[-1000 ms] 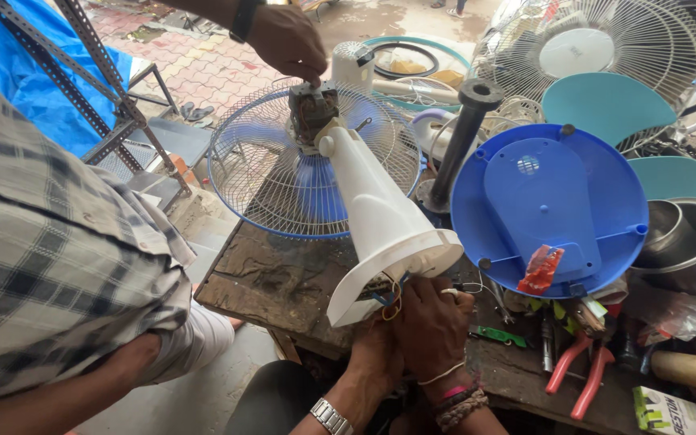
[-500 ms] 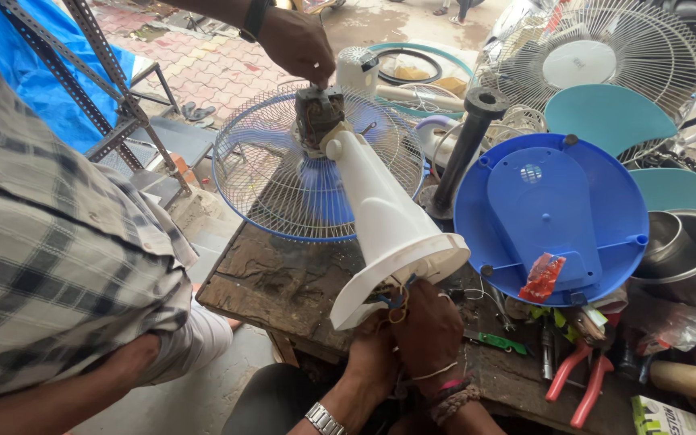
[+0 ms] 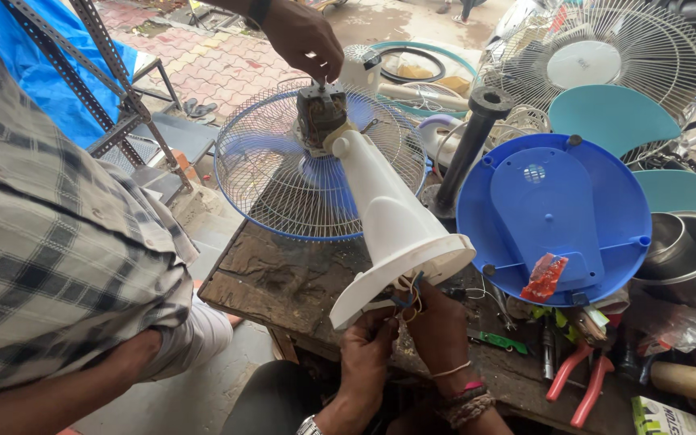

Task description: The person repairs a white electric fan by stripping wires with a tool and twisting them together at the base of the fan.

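A white cone-shaped fan stand (image 3: 388,217) lies tilted on the wooden bench, its wide base (image 3: 400,278) toward me. Its top joins a bare motor (image 3: 318,117) in front of a blue wire fan guard (image 3: 283,181). Thin wires (image 3: 407,294) hang out of the base. My left hand (image 3: 364,354), with a wristwatch, pinches these wires from below. My right hand (image 3: 441,334), wearing bracelets, grips the same wires just under the base rim. Another person's hand (image 3: 304,36) reaches down from above and touches the top of the motor.
A round blue fan base (image 3: 557,217) leans at the right with a black pole (image 3: 469,145) beside it. Red-handled pliers (image 3: 577,383) and small tools lie on the worn bench (image 3: 275,278). A person in a plaid shirt (image 3: 58,250) sits at the left. More fan guards (image 3: 606,56) stand behind.
My hands have stayed at the wires under the stand's base. The other person's hand has kept to the top of the motor, shifting slightly.
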